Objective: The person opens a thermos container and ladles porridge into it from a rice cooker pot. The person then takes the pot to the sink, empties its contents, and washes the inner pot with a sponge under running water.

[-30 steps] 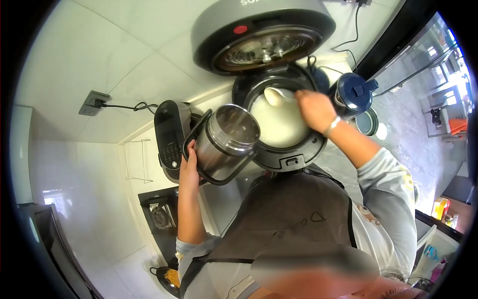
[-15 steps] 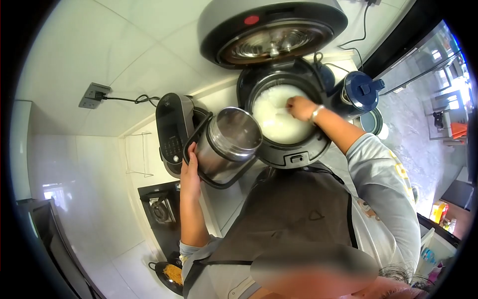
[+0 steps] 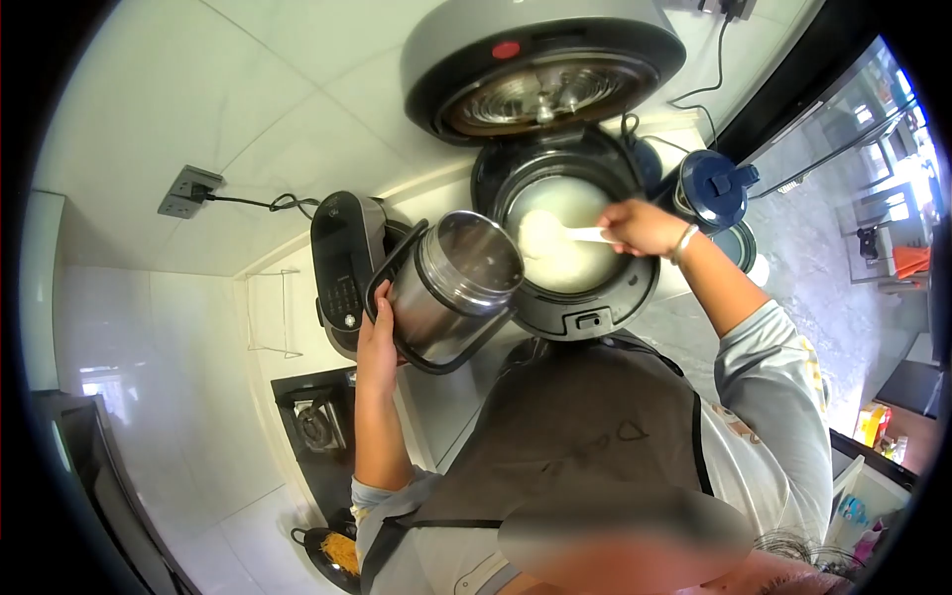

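My right hand [image 3: 643, 228] grips the handle of a white rice paddle [image 3: 587, 235] over the open rice cooker [image 3: 540, 315]. A heaped white mound, which looks like rice [image 3: 543, 236], sits on the paddle's head, and more white food lies in the pot below. To the left, my left hand [image 3: 377, 342] is closed around the side of a stainless steel insulated food jar [image 3: 436, 322] with a black carrying handle. The jar is tilted, its open mouth beside the cooker's rim. Its inner wall shows; the bottom is hard to make out.
The cooker's raised lid [image 3: 545, 74] stands behind the pot. A second black appliance [image 3: 342, 268] is left of the jar. At right are a dark blue lidded jug [image 3: 714, 193] and a round container [image 3: 736, 246]. A stove [image 3: 315, 421] and a pan [image 3: 332, 555] lie lower left.
My right hand has risen and moved right, from inside the pot to its right rim. The paddle and its white load now show. The left hand and jar are nearly still.
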`<state>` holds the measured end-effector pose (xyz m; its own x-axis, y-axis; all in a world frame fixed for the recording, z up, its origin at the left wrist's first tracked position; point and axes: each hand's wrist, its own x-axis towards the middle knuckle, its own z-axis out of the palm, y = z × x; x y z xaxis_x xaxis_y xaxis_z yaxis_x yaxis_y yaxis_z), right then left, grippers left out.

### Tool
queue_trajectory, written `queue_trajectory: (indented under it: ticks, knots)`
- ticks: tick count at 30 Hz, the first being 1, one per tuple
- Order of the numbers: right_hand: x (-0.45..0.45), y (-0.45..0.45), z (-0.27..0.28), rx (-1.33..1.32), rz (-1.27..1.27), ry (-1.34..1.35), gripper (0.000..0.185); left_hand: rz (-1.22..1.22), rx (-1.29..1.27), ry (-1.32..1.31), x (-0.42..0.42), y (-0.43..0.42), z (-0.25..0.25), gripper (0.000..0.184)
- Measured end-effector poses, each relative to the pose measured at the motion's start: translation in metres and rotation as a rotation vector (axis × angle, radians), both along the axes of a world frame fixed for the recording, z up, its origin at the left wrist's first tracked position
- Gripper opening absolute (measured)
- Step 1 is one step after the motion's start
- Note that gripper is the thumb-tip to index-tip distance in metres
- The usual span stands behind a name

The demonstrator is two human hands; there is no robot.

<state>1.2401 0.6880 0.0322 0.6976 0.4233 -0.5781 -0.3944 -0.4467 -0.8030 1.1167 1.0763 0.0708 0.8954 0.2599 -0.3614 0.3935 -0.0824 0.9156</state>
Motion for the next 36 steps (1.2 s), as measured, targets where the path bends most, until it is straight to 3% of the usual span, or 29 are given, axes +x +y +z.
queue_trajectory:
  ticks: [4,11,13,15,18,21,22,25,31,34,36]
  knots:
    - [-0.007,-0.013,0.017,-0.003,-0.047,-0.027,0.011,-0.043,0.029,-0.028,0.006,-0.003,-0.002,0.05]
    - [-0.022,0.003,0.097,-0.051,0.027,-0.527,0.016,-0.05,-0.003,-0.026,0.017,-0.007,-0.002,0.049]
    - [-0.035,0.022,0.121,-0.18,0.14,-0.685,0.02,-0.057,-0.008,-0.025,0.019,-0.008,-0.003,0.049]
    - [-0.05,0.039,0.107,-0.175,0.167,-0.999,0.023,-0.059,-0.044,-0.039,0.02,-0.007,-0.007,0.049]
    - [-0.062,0.056,0.09,-0.262,0.207,-1.237,0.024,-0.047,-0.064,-0.022,0.021,-0.01,-0.004,0.05]
    - [-0.063,0.051,0.087,-0.286,0.212,-1.215,0.026,-0.042,-0.046,-0.011,0.022,-0.012,0.0,0.05]
    - [-0.061,0.047,0.081,-0.193,0.092,-1.226,0.026,-0.042,-0.037,-0.01,0.021,-0.012,0.0,0.049]
    - [-0.054,0.022,0.087,-0.2,-0.111,-0.927,0.019,-0.041,-0.045,-0.024,0.02,-0.007,-0.006,0.049]
    - [-0.011,0.016,0.008,-0.737,0.175,-1.098,0.017,0.006,-0.089,0.02,0.015,-0.013,0.001,0.05]
    - [0.003,0.038,-0.016,-0.791,0.273,-1.163,0.015,-0.012,-0.044,-0.004,0.013,-0.013,0.002,0.051]
    - [0.009,0.049,-0.025,-0.852,0.391,-1.059,0.015,-0.009,-0.055,-0.006,0.012,-0.012,0.0,0.051]
